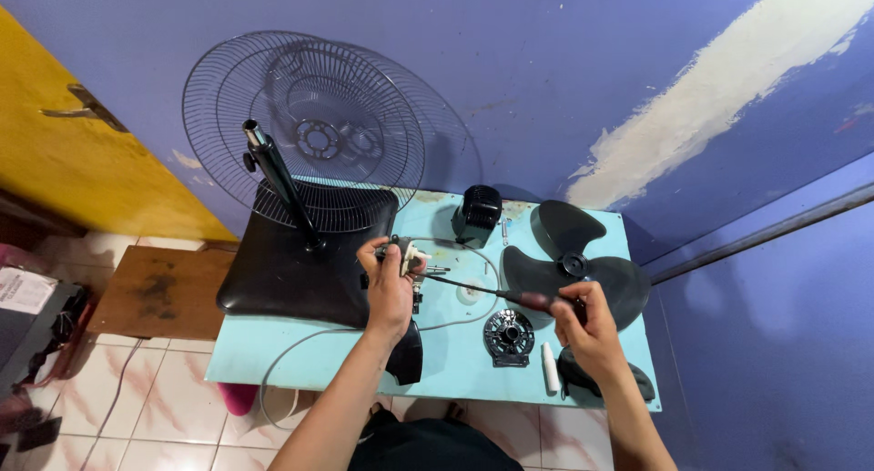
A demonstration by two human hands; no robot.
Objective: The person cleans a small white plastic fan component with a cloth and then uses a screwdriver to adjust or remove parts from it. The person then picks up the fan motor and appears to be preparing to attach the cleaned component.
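screwdriver on the small fan part, over the blue table

the left hand [390,284] is closed around a small white and black fan part [410,257], holding it up just above the light blue table [273,353]. the right hand [587,324] is wrapped around the dark handle of a screwdriver [492,292], whose thin shaft runs left so that its tip meets the part near the left fingers. the two hands are well apart, joined only by the tool.

to do this step well, i judge the shaft should sit in line with the fastener, the part gripped firmly so it cannot twist, and the turning done with steady pressure so the tip does not slip toward the fingers. the thin grey cable [309,344] trailing from the part loops over the table and off its front edge, so it is best kept free of the shaft.

around the work lie a black fan blade [569,257] at the right, a round black finned disc [508,334] near the front edge, a small white cylinder [550,369] just beside it, and a black motor housing [476,213] at the back. the black fan base [282,271] with its upright pole [278,180] sits at the left, and wire fan guards [309,130] lean on the purple wall behind.

as for packages and labels, only a flat white printed item [23,289] shows at the far left on the floor side, too small to make out. the wall bears no sign, just a pale streak where the paint is worn.
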